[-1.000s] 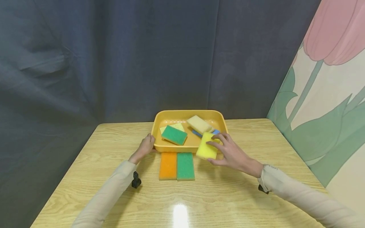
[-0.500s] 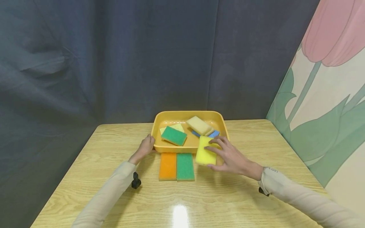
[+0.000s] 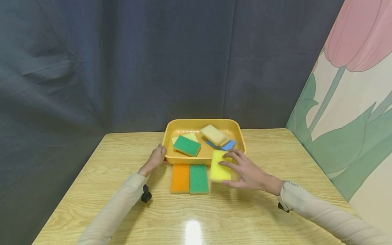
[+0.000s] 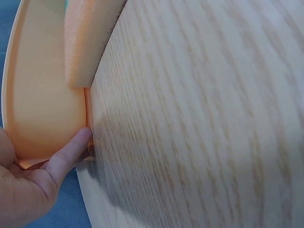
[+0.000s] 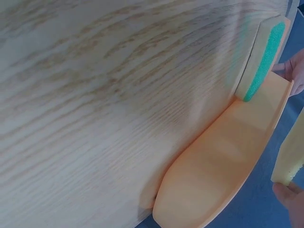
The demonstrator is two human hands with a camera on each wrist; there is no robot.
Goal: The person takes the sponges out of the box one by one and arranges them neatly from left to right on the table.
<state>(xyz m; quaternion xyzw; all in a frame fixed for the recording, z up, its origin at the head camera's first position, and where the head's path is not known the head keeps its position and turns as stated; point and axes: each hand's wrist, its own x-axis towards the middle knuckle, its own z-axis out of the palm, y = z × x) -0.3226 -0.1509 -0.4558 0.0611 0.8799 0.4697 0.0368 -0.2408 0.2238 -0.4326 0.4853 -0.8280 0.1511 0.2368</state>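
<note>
My right hand (image 3: pixel 246 170) pinches a bright yellow sponge (image 3: pixel 221 166) between thumb and fingertips. It overlaps the front wall of the yellow tray (image 3: pixel 190 160) at its right end in the head view. The right wrist view catches only the edge of this held sponge (image 5: pixel 289 154) and a thumb. At the tray's left end, my left hand (image 3: pixel 157 156) grips the side; one finger (image 4: pixel 71 152) lies along the outer wall, low by the table, in the left wrist view. Just before the tray, an orange sponge (image 3: pixel 180 178) and a green sponge (image 3: pixel 199 179) lie side by side.
Inside the tray are a green-topped sponge (image 3: pixel 187 145) over a pale yellow one (image 3: pixel 193 136), and a cream sponge (image 3: pixel 213 134) leaning over a blue one (image 3: pixel 229 145). The wooden table (image 3: pixel 128 217) ends at a dark curtain (image 3: pixel 171 68); a painted wall (image 3: pixel 352 136) stands right.
My right hand has drawn the yellow sponge toward me, down across the tray's front wall, uncovering more of the blue sponge. My left hand has stayed on the tray.
</note>
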